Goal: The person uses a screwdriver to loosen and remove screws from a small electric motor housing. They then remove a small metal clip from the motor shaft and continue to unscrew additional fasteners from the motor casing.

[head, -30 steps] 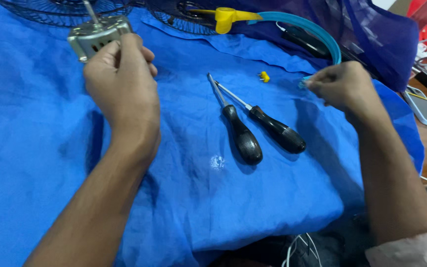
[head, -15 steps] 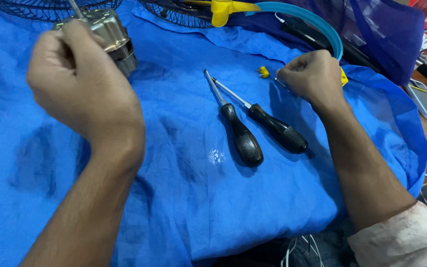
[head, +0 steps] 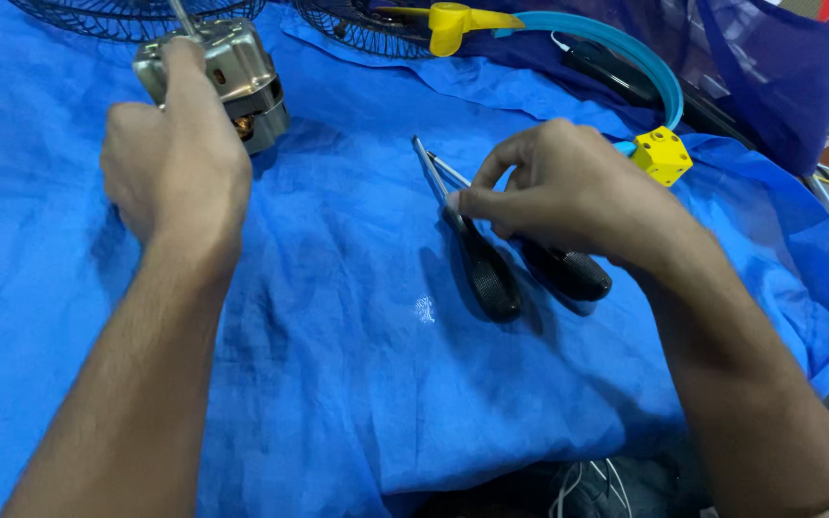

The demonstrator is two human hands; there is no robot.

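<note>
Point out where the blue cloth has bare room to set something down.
Widest bare patch: blue cloth between the two forearms, below the screwdrivers. Another lies left of the left hand. Crowded: top edge with fan guards, motor and yellow block beside the right hand.

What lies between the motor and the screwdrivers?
Only bare blue cloth, creased, shown in the head view. The left hand grips the motor; the right hand reaches onto the screwdrivers.
</note>
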